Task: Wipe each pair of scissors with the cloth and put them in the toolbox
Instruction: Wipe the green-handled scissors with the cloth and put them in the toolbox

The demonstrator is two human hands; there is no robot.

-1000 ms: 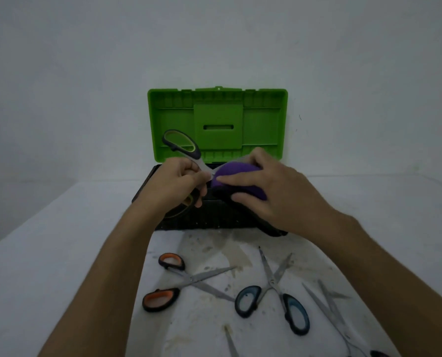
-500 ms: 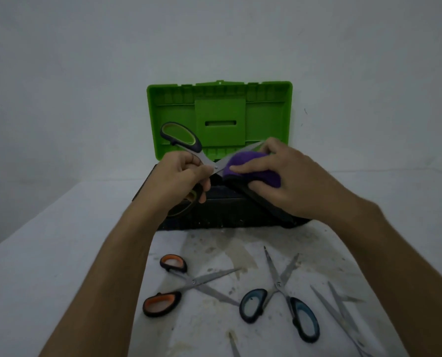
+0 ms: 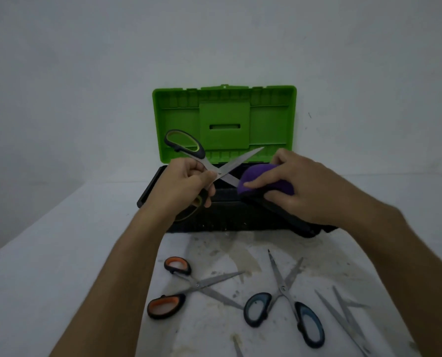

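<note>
Scissors (image 3: 209, 163): shiny metal blades; toolbox (image 3: 225, 117): matt plastic; cloth (image 3: 263, 179): soft.

A stained white table (image 3: 60, 253) carries an open toolbox (image 3: 240, 217). In front of the toolbox lie orange-handled scissors (image 3: 196, 286), blue-handled scissors (image 3: 283, 292) and plain metal scissors (image 3: 346, 318).

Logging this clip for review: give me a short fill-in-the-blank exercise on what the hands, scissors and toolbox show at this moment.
1. The left hand holds the green-handled scissors with their blades ____.
2. The right hand presses a ____ cloth round one blade.
3. The toolbox lid stands ____.
4. The orange-handled scissors lie on the ____.

Missing words: open; purple; open; table
</note>
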